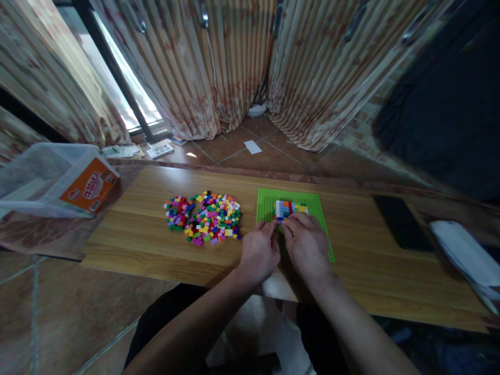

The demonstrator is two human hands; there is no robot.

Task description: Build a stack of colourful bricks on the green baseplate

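Observation:
A green studded baseplate (289, 195) lies on the wooden table, and a low build of coloured toy bricks (287, 207) stands on it. White, blue, red, orange and yellow bricks show on its top. Both hands meet at the build's near left corner. My left hand (260, 251) is closed, its fingertips pressed to that corner. My right hand (307, 244) has its fingers bent and closed against the near side, covering part of the build. Whether a small loose brick sits between the fingertips is hidden.
A spread pile of loose coloured bricks (214, 219) lies on the table (128, 234) left of the baseplate. A clear plastic bin (42, 174) with an orange label stands at the far left. A black phone-like slab (402, 221) and a white item (464, 250) lie right.

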